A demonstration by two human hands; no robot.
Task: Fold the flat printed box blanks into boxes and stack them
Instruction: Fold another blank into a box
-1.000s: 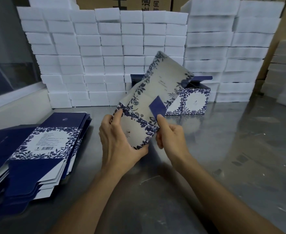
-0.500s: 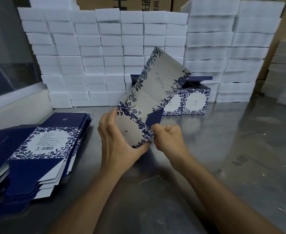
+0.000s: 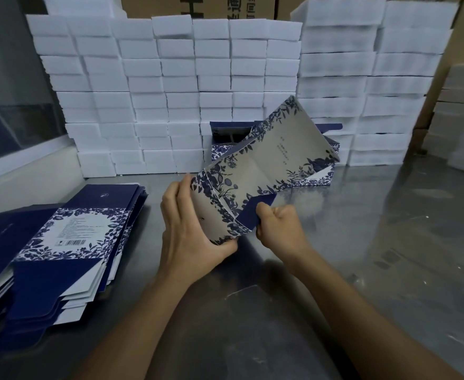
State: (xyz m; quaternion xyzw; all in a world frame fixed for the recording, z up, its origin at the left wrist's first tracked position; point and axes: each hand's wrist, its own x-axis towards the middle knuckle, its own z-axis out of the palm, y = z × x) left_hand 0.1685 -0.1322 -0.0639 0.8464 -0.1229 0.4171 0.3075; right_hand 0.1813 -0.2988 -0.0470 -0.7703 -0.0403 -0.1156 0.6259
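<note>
Grey metal table, pile of flat box blanks at left, folded boxes and white foam blocks at back

A packing workshop or small factory packaging station, judging by the stock. Against the back wall, rows of stacked white foam blocks piled high, with taller stacks of wider white foam slabs to the right. Behind those, brown corrugated shipping cartons printed with large black characters. In front, a scuffed bare stainless-steel worktable, bearing on its left side a thick pile of flat navy-and-white floral printed box blanks.
</note>
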